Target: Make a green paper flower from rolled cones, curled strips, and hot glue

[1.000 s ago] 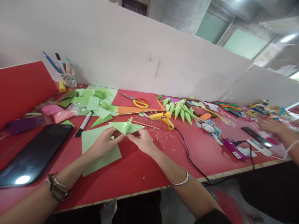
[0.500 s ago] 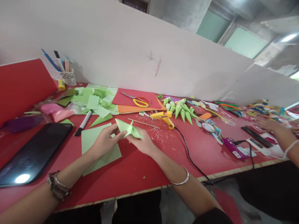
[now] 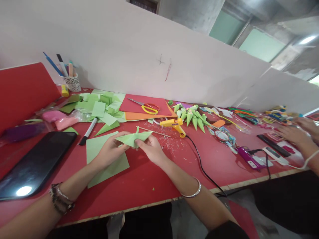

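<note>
Between my two hands is a folded light-green paper piece (image 3: 132,139), pointed at both ends with a small flap standing up in its middle. My left hand (image 3: 111,150) grips its left end, and my right hand (image 3: 151,149) pinches the right part with the thumb on its face. Below my left hand lies a flat green paper sheet (image 3: 107,172). A thin wooden stick (image 3: 159,132) rests on the red table just beyond my right hand. Some fingers are hidden behind the folded paper.
A yellow glue gun (image 3: 175,125) with a black cord lies right of centre. Scissors (image 3: 147,108) rest on red paper, near green cone shapes (image 3: 194,118). A black phone-like slab (image 3: 37,164) and a marker (image 3: 88,132) lie left. Another person's hands (image 3: 294,134) work at far right.
The folded paper has been turned to lie more level, its flap now upright, and my right thumb has come onto its front. At far right, the other person's hands have shifted.
</note>
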`<state>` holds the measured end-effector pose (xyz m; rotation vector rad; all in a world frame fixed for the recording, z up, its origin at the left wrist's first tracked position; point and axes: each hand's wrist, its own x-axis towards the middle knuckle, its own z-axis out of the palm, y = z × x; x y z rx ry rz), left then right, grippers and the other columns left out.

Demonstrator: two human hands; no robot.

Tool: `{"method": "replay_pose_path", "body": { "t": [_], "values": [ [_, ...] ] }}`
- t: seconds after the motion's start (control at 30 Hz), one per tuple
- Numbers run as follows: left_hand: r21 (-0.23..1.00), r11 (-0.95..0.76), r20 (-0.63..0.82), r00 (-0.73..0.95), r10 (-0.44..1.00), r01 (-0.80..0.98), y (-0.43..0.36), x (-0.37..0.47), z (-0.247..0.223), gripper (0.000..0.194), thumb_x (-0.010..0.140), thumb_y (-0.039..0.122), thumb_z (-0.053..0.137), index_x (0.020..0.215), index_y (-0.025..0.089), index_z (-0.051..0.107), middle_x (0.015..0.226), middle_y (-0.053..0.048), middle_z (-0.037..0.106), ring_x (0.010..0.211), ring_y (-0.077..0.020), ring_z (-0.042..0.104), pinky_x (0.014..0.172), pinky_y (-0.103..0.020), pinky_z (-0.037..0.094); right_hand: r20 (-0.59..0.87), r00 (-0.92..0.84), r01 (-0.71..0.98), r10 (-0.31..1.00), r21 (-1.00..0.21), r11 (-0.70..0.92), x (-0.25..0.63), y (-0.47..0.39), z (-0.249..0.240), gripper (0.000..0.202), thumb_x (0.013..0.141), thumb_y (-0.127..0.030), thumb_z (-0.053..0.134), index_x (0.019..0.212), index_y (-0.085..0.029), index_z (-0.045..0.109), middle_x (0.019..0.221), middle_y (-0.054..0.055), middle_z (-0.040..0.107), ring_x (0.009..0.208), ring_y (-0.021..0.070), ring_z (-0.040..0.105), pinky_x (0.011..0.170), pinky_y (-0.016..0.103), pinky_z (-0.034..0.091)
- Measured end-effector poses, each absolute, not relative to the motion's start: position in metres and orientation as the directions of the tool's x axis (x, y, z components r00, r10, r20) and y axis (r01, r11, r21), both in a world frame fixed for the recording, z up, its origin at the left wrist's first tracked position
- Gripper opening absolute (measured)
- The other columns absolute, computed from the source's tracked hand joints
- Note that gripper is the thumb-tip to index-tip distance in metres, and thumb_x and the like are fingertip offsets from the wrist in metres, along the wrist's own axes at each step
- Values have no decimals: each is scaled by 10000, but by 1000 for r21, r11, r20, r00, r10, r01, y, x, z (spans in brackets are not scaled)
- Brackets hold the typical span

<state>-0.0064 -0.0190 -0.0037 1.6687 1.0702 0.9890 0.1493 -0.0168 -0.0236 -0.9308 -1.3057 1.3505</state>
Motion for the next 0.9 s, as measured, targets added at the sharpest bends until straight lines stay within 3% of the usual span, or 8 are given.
{"method": "replay_pose_path", "body": {
  "t": [0.27,0.43,0.53,0.7,0.9],
  "values": [
    [978,-125,77,270,960,166,-20,-8,-5,430,725,527,485,973,207,628,1003,-43,658,911,-258,598,770,-322,496,209,-120,-20,970,-978,208,153,-16,-19,200,695,-314,610,842,-191,552,795,16,603,742,143,572,690,278,465],
    [992,10,-55,358,932,125,-19,-12,-7,539,785,565,373,1108,175,556,973,-67,664,811,-241,638,857,-397,445,280,-129,119,951,-948,296,156,-16,-19,152,726,-300,578,827,-189,546,773,7,587,688,124,540,646,252,442],
    [989,61,-105,338,935,138,-18,-13,-5,472,800,532,378,1058,190,575,970,-58,661,705,-208,650,794,-371,472,300,-163,203,940,-922,329,158,-18,-17,145,734,-306,568,815,-190,538,733,-5,567,641,112,511,597,234,416],
    [956,24,-163,463,871,292,-19,-7,2,294,777,455,489,810,179,584,631,2,646,569,-154,623,666,-277,469,325,-226,254,919,-890,377,159,-20,-12,112,750,-299,548,758,-192,516,695,-19,528,606,98,462,558,218,371],
    [954,128,-251,487,836,273,-21,-9,3,331,798,473,453,662,178,512,525,35,552,363,-71,433,431,-206,362,287,-301,233,910,-903,361,160,-23,-9,150,760,-335,541,795,-190,523,713,-10,530,630,106,481,573,225,382]
  ]
}}
